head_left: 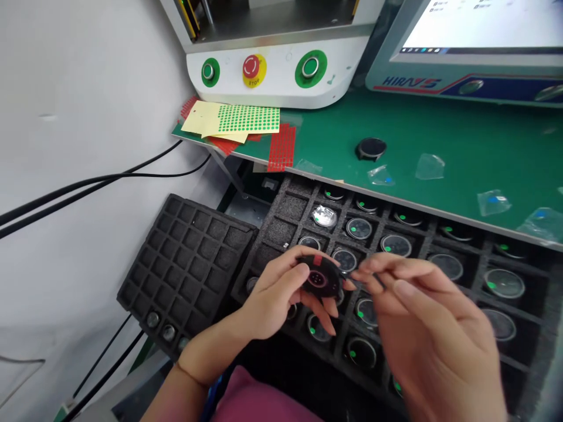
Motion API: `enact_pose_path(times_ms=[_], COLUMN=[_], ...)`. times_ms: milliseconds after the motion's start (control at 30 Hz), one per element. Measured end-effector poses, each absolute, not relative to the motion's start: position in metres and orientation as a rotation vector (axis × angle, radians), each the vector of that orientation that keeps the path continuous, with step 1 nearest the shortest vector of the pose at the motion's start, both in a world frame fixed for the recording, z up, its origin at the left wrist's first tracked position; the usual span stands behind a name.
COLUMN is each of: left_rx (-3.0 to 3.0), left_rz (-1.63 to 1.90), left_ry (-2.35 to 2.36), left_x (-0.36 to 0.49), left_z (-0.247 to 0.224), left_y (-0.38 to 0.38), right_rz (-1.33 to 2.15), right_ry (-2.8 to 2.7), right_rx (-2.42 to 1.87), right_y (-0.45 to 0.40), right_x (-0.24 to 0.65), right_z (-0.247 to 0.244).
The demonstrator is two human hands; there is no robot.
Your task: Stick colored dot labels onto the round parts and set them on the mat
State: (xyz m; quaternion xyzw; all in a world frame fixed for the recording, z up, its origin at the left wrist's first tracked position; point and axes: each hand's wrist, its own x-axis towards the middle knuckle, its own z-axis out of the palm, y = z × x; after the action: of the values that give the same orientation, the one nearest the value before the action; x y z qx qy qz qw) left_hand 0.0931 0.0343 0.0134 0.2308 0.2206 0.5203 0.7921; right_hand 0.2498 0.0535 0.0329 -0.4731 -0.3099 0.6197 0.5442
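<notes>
My left hand (277,293) is closed around the edge of a round black watch case (320,278). The case's back faces up, with a sensor window and a red sticker (317,259) near its rim. Just right of it, my right hand (435,322) pinches a thin dark stick-like object (379,282), mostly hidden by the fingers; its exact kind is unclear. The right fingertips are close to the case's side, and I cannot tell if they touch it. Below both hands lies a black foam tray (281,231) with round watch cases in its pockets, many bearing green dots.
Left of it, a second foam tray (189,234) holds a few round pieces. On the green bench (484,140) are another watch case (372,149), clear film scraps (430,166), and green (248,119) and red sticker sheets (281,146). Behind stand a button panel (277,76) and a monitor (484,35).
</notes>
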Motion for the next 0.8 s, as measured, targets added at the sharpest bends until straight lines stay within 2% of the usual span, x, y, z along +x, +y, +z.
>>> enact_pose_path(times_ms=[233,467,800], left_rx=[0.664,1.140,1.854], left_rz=[0.987,1.022,1.113], left_ry=[0.815,0.971,1.109], left_x=[0.105,0.107,0.107], left_z=[0.021,0.026,0.030], left_y=[0.034,0.029,0.033], right_rz=[1.628,1.772,1.479], right_ry=[-0.793,-0.793,-0.657], right_rx=[-1.063,-1.049,-1.151], right_y=[0.043,0.035,0.032], right_x=[0.233,0.225,0.209], right_z=[0.029,0.035,0.040])
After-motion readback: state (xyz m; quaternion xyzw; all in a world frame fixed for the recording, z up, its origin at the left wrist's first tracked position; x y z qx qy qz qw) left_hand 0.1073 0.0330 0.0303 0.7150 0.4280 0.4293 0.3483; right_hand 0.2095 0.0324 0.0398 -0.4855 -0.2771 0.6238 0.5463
